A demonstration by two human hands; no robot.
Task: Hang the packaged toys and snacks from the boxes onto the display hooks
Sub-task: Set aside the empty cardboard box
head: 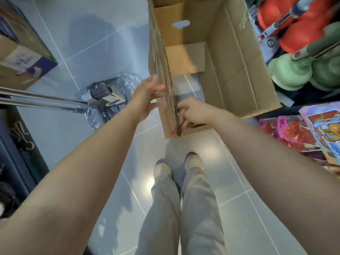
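Matt corrugated cardboard box point(230, 57), glossy floor tiles point(103, 43), seemingly chromed poles point(40, 101)

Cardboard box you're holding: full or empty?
Empty. The cardboard box shows only bare inner walls, and floor tiles show through its open bottom.

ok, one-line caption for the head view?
Empty cardboard box over the tiled floor: left hand flat against its wall, right hand gripping its near edge.

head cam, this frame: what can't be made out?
- Head view: right hand fingertips, tucked behind the near corner of the cardboard box.
- Head view: left hand contact with the box wall, motion-blurred.
- Head view: packaged toys, cut off by the right edge.
- Head view: printed carton label, blurred, cut by the left edge.
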